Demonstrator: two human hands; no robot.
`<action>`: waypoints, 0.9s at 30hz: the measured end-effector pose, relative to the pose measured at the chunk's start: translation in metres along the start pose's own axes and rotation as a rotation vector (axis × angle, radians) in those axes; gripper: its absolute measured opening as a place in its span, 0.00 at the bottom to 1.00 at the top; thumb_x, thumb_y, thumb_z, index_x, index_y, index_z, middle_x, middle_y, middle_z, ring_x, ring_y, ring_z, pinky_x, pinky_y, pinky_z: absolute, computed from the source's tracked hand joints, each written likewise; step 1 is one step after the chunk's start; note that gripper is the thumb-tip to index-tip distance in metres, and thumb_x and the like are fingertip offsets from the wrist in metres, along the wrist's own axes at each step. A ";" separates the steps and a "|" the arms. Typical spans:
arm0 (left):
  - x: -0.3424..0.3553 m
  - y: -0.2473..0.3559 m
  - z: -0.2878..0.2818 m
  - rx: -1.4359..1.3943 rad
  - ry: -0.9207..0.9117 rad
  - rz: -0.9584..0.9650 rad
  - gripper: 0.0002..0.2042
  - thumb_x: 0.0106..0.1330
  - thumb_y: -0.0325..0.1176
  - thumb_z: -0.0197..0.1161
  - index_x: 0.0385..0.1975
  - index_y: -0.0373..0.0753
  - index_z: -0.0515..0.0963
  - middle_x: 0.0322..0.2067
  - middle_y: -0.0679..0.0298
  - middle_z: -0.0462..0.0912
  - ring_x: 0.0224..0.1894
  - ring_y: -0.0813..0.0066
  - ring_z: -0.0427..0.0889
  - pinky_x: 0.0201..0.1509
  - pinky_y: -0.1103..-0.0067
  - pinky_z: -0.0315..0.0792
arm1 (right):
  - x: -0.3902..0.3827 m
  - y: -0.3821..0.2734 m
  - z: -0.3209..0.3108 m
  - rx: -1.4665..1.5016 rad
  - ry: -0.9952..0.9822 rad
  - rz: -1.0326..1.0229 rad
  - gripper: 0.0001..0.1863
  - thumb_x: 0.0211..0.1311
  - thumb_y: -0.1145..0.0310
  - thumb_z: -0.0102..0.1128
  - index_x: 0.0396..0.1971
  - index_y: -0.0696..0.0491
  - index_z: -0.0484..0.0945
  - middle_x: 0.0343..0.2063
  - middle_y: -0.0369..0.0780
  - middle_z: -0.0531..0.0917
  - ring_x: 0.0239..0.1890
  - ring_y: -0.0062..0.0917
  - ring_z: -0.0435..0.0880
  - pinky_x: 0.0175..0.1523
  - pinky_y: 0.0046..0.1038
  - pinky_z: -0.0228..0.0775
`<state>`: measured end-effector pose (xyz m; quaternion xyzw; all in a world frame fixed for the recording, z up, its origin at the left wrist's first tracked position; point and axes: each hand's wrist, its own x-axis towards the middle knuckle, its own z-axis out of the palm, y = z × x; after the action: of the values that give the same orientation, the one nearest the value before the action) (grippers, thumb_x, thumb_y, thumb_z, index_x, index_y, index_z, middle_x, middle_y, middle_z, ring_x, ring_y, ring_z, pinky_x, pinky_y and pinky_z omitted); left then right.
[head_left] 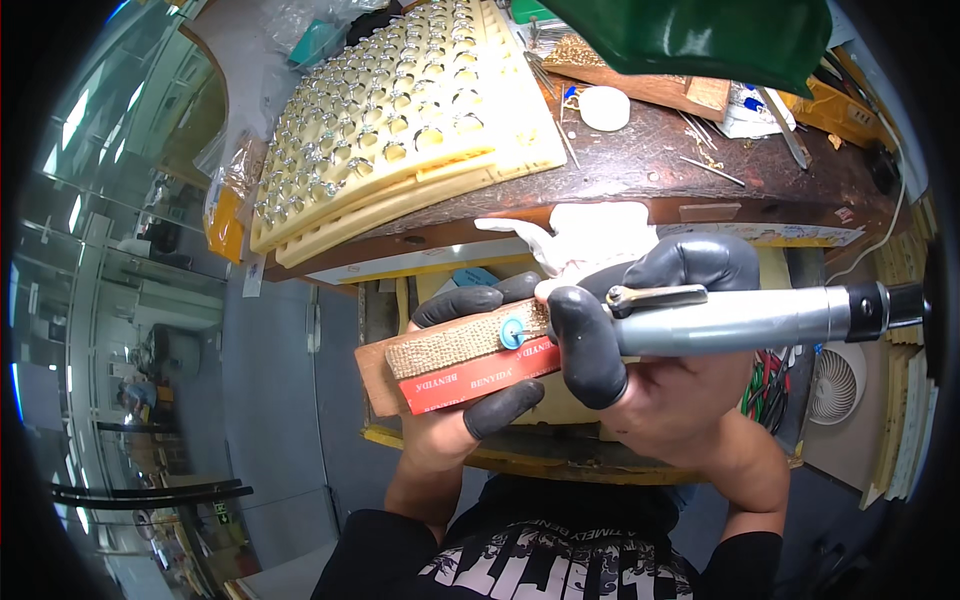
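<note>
My left hand [438, 437], with black covers on its fingers, grips a wooden block [374, 384] from below and behind. Along the block's top lies a gold-coloured, woven-looking metal strip [445, 345], and red tape [478, 376] runs down its near side. In my right hand [665, 395], also with black finger covers, is a silver rotary handpiece [740, 322], held level. A small blue disc [512, 333] at its tip sits at the strip's right part; whether it touches is unclear. My right fingers partly hide the block's right end.
A cream tray [380, 180] with rows of silver-coloured rings covers the bench's left. A green lamp shade [710, 40] hangs above. Behind my hands is a white cloth-like piece [610, 232]. A round white container [604, 108], loose tools and a fan [837, 383] are around.
</note>
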<state>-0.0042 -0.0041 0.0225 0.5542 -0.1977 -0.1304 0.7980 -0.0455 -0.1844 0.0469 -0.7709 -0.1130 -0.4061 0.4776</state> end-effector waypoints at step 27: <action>-0.002 0.001 0.000 0.043 -0.001 0.012 0.31 0.46 0.21 0.75 0.54 0.33 0.70 0.55 0.50 0.77 0.58 0.63 0.77 0.63 0.68 0.72 | 0.002 0.000 0.000 -0.022 0.014 -0.017 0.02 0.55 0.80 0.67 0.28 0.61 0.84 0.29 0.38 0.80 0.30 0.20 0.79 0.36 0.22 0.67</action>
<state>-0.0056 -0.0027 0.0230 0.5700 -0.2043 -0.1217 0.7865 -0.0441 -0.1845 0.0479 -0.7723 -0.1117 -0.4167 0.4663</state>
